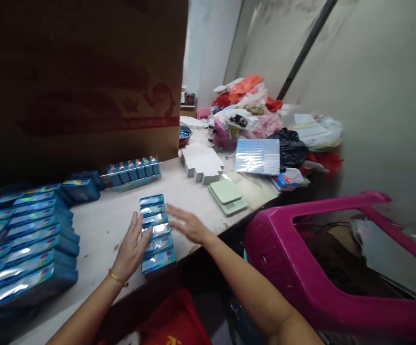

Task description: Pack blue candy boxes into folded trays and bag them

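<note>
A row of several blue shiny boxes (pixel 158 244) stands on the white table near its front edge. My left hand (pixel 130 247) lies along the row's left side, fingers stretched out, with a fingertip over one box. On the right side my right hand (pixel 188 224) is held with its fingers spread, close to the upper boxes; whether it touches them I cannot tell. Neither hand grips a box. To the left, many more blue boxes (pixel 39 249) stand packed in rows.
Behind the row are a clear tray of small blue boxes (pixel 134 172), white cartons (pixel 202 163) and a pale green scale (pixel 227 196). A large brown cardboard box (pixel 85 86) rises at the back left. A magenta plastic chair (pixel 283 258) stands on the right, below heaped plastic bags (pixel 251 105).
</note>
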Motion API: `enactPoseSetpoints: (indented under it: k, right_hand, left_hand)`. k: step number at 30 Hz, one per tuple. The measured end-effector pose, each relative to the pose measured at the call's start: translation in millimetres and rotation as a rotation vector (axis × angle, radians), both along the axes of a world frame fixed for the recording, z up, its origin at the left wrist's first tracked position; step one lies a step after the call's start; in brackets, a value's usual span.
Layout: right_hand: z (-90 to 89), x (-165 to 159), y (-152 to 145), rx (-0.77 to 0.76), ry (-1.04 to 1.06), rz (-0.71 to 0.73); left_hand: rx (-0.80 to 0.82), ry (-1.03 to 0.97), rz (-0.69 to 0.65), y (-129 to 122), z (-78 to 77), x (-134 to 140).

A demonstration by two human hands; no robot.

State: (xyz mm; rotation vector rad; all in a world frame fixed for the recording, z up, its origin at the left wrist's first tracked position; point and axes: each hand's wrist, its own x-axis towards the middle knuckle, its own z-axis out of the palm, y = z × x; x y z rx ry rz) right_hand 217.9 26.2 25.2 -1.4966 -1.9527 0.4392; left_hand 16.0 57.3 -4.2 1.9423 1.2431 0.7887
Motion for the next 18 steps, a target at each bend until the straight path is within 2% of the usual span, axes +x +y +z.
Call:
enactPoseSetpoints:
  k: [1, 2, 3, 4, 6, 8, 11, 14, 18]
  right_hand:
    - [-0.1, 28, 5, 0.014, 0.065, -0.232]
    - [0.2, 58, 9, 0.015, 0.097, -0.526]
    - [0.4, 90, 12, -0.003, 0.109, -0.893]
    - [-0.5, 120, 13, -0.016, 0.114, -1.078]
    - [-7.1, 171, 11, -0.064, 0.127, -1.309]
    - [-20.6, 206, 8, -0.169, 0.147, -1.481]
    - [-46.0, 235, 4, -0.362, 0.16, -1.659]
    - [-64.4, 249, 5, -0.475, 0.114, -1.718]
    - [-73.1, 257, 11, -0.493, 0.04, -1.725]
  left_hand:
    - [0.015, 0.026, -0.034, 2, -1.3, 2]
    - [0.035, 0.046, -0.064, 2, -3.1, 4]
    - [0.057, 0.06, -0.083, 2, -5.1, 5]
    - [0.076, 0.072, -0.092, 1, -7.0, 6]
    - [0.11, 0.092, -0.089, -1, -10.2, 6]
    - [0.135, 0.119, -0.092, -2, -11.9, 6]
    - [0.151, 0.156, -0.105, -3, -12.3, 5]
    - [0.142, 0.167, -0.094, -3, -11.2, 5]
    - [0.111, 0.166, -0.073, -4, -8.9, 5]
